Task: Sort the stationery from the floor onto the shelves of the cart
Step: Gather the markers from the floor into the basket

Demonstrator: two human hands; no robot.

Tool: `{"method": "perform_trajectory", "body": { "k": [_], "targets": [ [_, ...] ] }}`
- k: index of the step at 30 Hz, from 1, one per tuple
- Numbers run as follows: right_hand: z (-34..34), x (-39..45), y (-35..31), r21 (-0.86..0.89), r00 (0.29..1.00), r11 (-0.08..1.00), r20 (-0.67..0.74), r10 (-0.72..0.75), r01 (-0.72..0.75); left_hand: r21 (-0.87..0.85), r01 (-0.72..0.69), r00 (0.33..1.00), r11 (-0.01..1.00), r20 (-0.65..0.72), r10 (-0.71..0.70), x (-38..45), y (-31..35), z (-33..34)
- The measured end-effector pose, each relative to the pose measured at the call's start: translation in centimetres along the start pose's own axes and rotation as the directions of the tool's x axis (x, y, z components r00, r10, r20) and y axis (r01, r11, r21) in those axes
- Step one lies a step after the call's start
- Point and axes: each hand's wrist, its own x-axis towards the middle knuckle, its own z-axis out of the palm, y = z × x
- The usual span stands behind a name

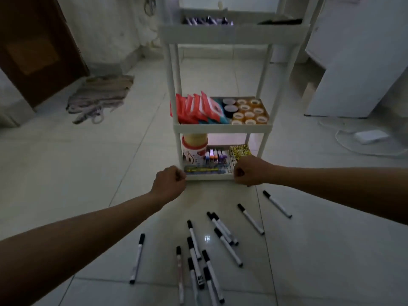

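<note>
At the foot of the cart (220, 127), my two fists hover over the scattered markers.

Left of the cart's bottom shelf (209, 177), my left hand (169, 184) is curled tight; whether it grips the rim or nothing I cannot tell. Before the cart, a dozen or so markers (227, 247) lie loose on the floor tiles (88, 162), some overlapping. I judge them light, stiff, smooth and apt to roll, best pinched mid-barrel. Right of the shelf, my right hand (249, 171) is likewise clenched, its hold unclear.
</note>
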Motion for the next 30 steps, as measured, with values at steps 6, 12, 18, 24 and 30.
{"method": "perform_trajectory", "body": {
  "k": [6, 12, 18, 24, 30],
  "targets": [
    [7.9, 0.6, 6.8, -0.074, 0.954, 0.968, 0.166, 0.249, -0.240, 0.365, 0.090, 0.917, 0.927, 0.332, -0.220, -2.1, -8.5, 2.8],
    [11.6, -0.4, 11.4, -0.230, 0.864, 0.883, 0.215, 0.456, -0.409, 0.499, 0.219, 0.862, 0.839, 0.303, -0.405, -3.9, -13.6, 3.3],
    [13.7, 0.2, 13.2, -0.197, 0.786, 0.813, 0.211, 0.581, -0.548, 0.532, 0.339, 0.832, 0.776, 0.216, -0.512, -5.3, -17.9, 3.3],
    [16.0, 0.4, 13.3, -0.144, 0.818, 0.853, 0.241, 0.522, -0.502, 0.492, 0.477, 0.760, 0.729, 0.187, -0.623, -6.3, -18.8, 4.9],
    [18.0, 0.9, 9.3, -0.060, 0.884, 0.931, 0.298, 0.360, -0.359, 0.374, 0.466, 0.764, 0.802, 0.287, -0.578, -6.7, -18.0, 6.1]
  ]
}}
